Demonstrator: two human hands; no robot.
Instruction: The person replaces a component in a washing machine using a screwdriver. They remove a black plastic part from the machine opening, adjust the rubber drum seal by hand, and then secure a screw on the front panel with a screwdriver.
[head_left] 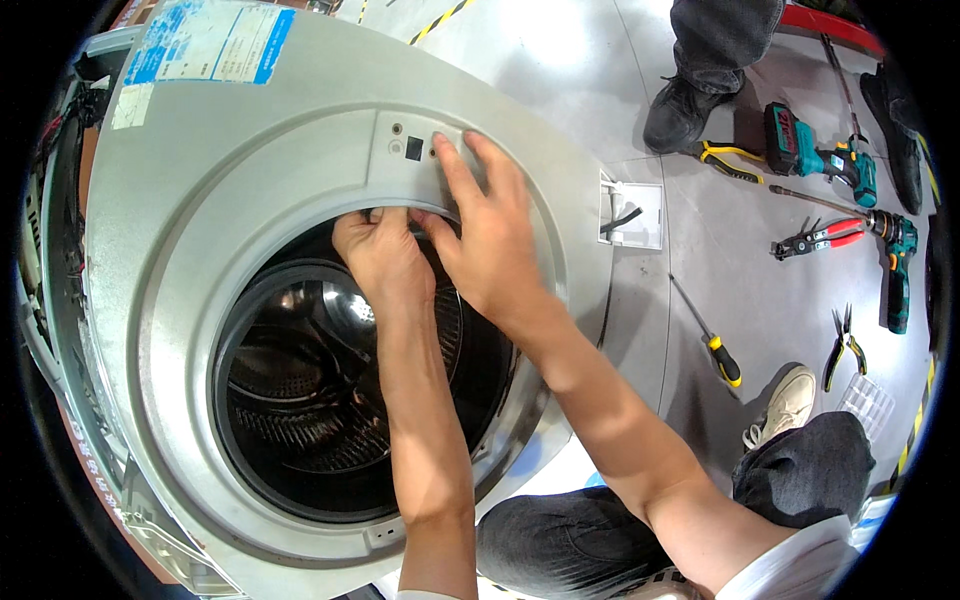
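**What I am not seeing is worrying me most**

From my distance I am looking down on the washing machine's front panel (170,250), which is filling the left and middle of the view, with the dark drum (300,390) showing through its round opening. My left grip (385,250) is curling its fingers at the opening's upper edge; what they are pinching, if anything, is hiding behind the knuckles, so I cannot tell. My right grip (490,225) is spreading open, two fingers resting beside the holed plate (400,172), its thumb bending toward the same edge, near the left fingers.

I am fearing several things. If that edge is having a burr, a slipping thumb is risking a cut. If the left fingers are pulling unevenly, some thin part there may be tearing. If a small piece is coming loose, the drum could be swallowing it. At the panel's right edge a white box (645,215) is projecting, and a careless elbow may be catching it. The screwdriver (712,343) is lying on the floor (600,110), between that edge and the pale shoe (792,402), so a shifting foot may be rolling it.
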